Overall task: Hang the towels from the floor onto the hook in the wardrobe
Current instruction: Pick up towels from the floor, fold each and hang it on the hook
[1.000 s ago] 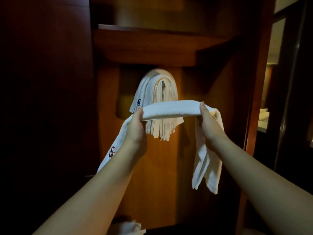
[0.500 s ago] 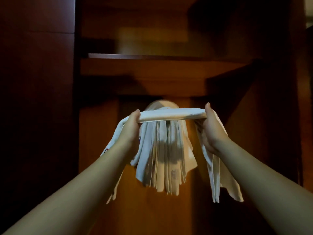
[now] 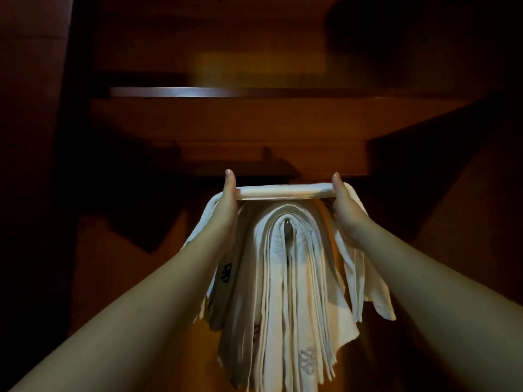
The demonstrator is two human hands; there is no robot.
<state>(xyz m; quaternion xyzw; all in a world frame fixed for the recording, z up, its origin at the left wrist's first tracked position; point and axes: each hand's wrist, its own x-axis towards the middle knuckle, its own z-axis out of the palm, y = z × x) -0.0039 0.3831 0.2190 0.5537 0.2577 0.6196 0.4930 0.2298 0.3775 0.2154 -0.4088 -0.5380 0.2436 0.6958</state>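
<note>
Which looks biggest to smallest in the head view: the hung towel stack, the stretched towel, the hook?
1. Hung towel stack, by far the largest.
2. Stretched towel gripped between left hand and right hand; its ends hang partly hidden behind the arms.
3. Hook, only a sliver showing inside the stack's fold.

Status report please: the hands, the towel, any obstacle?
Left hand and right hand grip towel, stretched level above hook. Hook already carries hanging towels. Shelf above.

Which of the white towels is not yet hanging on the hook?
The towel stretched level between the left hand and right hand, just above the pile. The hung towels drape folded over the hook.
</note>
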